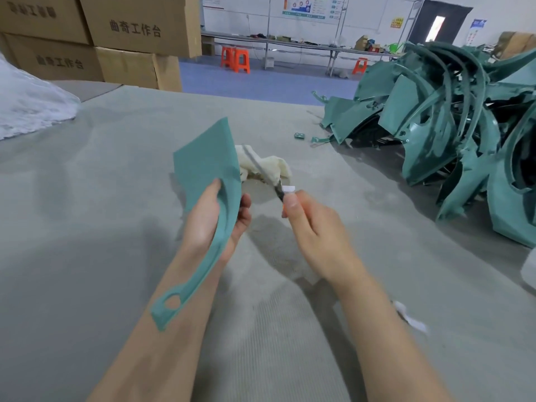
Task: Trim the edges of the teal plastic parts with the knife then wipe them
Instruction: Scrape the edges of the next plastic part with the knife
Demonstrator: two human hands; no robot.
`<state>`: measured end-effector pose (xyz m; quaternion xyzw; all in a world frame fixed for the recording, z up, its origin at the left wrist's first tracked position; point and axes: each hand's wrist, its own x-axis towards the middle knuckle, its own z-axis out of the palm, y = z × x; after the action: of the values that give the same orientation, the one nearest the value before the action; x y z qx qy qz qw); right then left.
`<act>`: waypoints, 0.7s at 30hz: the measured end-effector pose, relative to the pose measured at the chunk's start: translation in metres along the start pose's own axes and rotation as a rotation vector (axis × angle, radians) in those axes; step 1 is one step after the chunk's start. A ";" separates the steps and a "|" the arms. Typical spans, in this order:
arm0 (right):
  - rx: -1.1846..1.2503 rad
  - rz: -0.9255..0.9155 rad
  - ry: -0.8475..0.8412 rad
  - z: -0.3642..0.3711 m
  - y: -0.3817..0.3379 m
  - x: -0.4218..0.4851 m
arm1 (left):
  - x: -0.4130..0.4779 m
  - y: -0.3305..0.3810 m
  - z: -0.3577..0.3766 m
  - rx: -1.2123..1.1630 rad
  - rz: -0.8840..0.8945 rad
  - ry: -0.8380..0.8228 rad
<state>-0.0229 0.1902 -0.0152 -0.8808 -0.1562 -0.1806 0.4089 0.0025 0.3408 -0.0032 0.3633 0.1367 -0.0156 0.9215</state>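
Left hand (200, 224) is raised over the table (101, 184), thumb and fingers clamped on the teal part (206, 163). Right hand (316, 230) is fisted round the knife (262, 169), blade angled up-left near the part's right edge. Blade is blurred, contact unclear and the handle mostly hidden; the cloth (275, 166) is partly covered.

Factory workshop, stacked cartons (95, 39), workbenches (290, 43)
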 end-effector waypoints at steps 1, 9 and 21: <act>-0.020 -0.024 -0.013 0.002 0.000 -0.001 | 0.000 0.000 0.000 -0.002 0.001 -0.013; -0.116 -0.039 -0.024 0.008 0.009 -0.002 | -0.002 0.000 -0.003 -0.053 -0.036 -0.134; -0.087 0.091 0.145 -0.002 0.021 0.005 | -0.006 0.001 0.000 0.175 -0.157 -0.267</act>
<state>-0.0100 0.1767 -0.0260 -0.8886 -0.0780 -0.2315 0.3883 -0.0035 0.3407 -0.0009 0.4250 0.0395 -0.1474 0.8922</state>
